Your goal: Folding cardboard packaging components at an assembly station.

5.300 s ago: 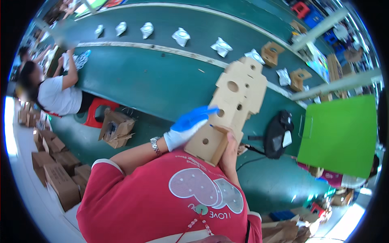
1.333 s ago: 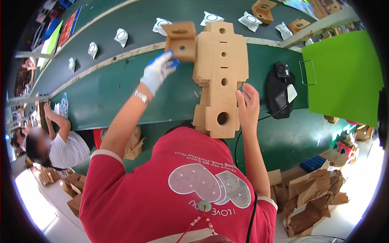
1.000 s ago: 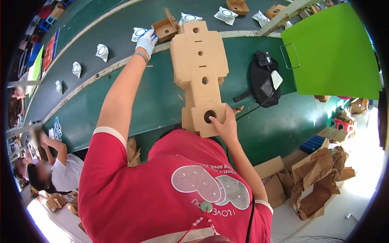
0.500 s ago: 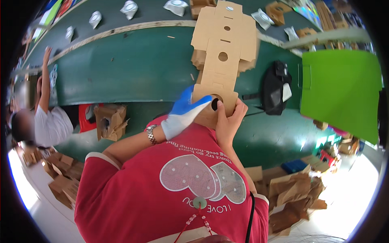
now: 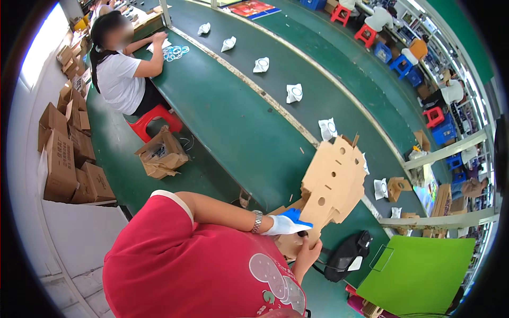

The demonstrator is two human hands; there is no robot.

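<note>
A flat brown die-cut cardboard box blank (image 5: 324,197), with a row of round holes, slants from the worktable toward my chest. More blanks lie beneath its far part. My left hand (image 5: 289,222), in a white and blue glove, is closed on the blank's near left edge, thumb across its face. Bare, my right hand (image 5: 307,254) pinches the near end from the right, thumb beside a dark round hole. Some fingers of both hands are hidden behind the cardboard.
A black bag (image 5: 347,257) lies right of my hands, beside a bright green panel (image 5: 419,273). White wrapped packages (image 5: 294,94) line the belt beyond the table. At left, a co-worker (image 5: 124,79) sits on a red stool (image 5: 154,122) near an open carton (image 5: 163,153).
My view has swung left, so the co-worker and belt show more fully. Both hands stay on the near end of the cardboard blank.
</note>
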